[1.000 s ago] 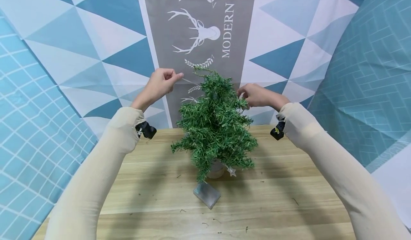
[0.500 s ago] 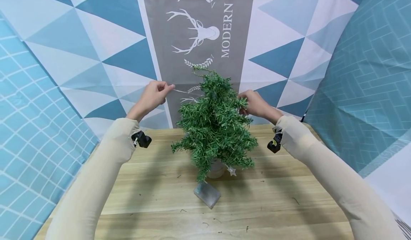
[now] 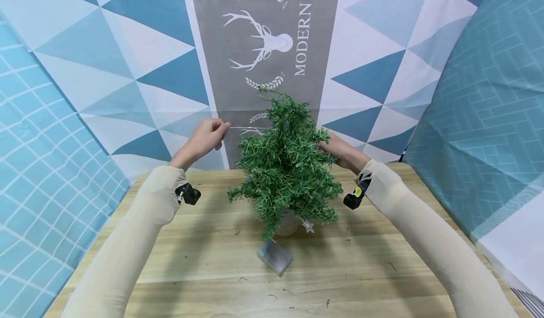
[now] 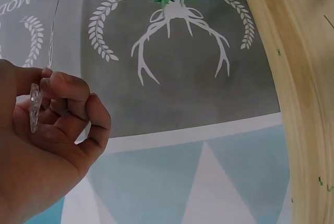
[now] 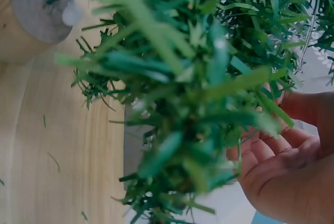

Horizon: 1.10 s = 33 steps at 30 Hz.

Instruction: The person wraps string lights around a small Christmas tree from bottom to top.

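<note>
1. The tree (image 3: pixel 289 167) is standing upright on the wood table (image 3: pixel 191 270), its pot (image 3: pixel 288 226) mostly tucked under the lower branches.
2. Left hand (image 3: pixel 206 139) is off to the left of the tree, clear of the branches — thumb and index finger pinched together on a thin clear string (image 4: pixel 51 38). The string stretches across from those fingers to the tree's upper part.
3. The left wrist view shows a clear faceted bit (image 4: pixel 35 108) at that same hand, by the thumb.
4. Right hand (image 3: pixel 339 149) is up against the right side of the tree, partly buried in green. Fingers look bent in the right wrist view, but branches cover the tips, so I can't tell if it's clamped on anything.
5. There's a little star (image 3: pixel 308 226) low down at the tree's front right, just beside the pot.
6. Grey block (image 3: pixel 275 257) lies flat just in front of the tree, loose needles (image 3: pixel 272 296) scattered around.
7. Behind the tree — a backdrop (image 3: pixel 369 20) with triangles and a deer head print.
</note>
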Each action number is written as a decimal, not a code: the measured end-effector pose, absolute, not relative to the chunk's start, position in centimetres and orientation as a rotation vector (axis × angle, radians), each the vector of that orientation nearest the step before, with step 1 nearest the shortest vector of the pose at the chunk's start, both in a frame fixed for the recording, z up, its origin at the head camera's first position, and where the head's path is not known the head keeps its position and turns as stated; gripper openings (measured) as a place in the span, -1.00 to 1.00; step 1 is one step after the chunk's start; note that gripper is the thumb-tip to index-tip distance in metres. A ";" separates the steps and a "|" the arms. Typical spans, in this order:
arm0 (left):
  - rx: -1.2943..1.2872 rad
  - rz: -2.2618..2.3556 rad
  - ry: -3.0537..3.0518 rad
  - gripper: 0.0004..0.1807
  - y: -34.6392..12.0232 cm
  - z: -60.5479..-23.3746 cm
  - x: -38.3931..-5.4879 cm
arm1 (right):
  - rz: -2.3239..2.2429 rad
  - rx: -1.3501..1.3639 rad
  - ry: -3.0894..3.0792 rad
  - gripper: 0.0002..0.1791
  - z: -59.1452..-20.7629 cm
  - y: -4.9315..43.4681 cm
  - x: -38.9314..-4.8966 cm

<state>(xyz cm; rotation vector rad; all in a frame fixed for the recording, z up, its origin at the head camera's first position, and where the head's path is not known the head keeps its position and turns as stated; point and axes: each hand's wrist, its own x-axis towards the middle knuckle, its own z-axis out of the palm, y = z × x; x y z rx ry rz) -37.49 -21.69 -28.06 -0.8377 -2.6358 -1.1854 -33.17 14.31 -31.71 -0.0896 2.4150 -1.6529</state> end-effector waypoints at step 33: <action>-0.641 -1.739 -2.186 -0.70 -21.5 -31.1 -25.8 | -1.747 -0.493 2.933 -0.74 -29.1 12.6 -23.1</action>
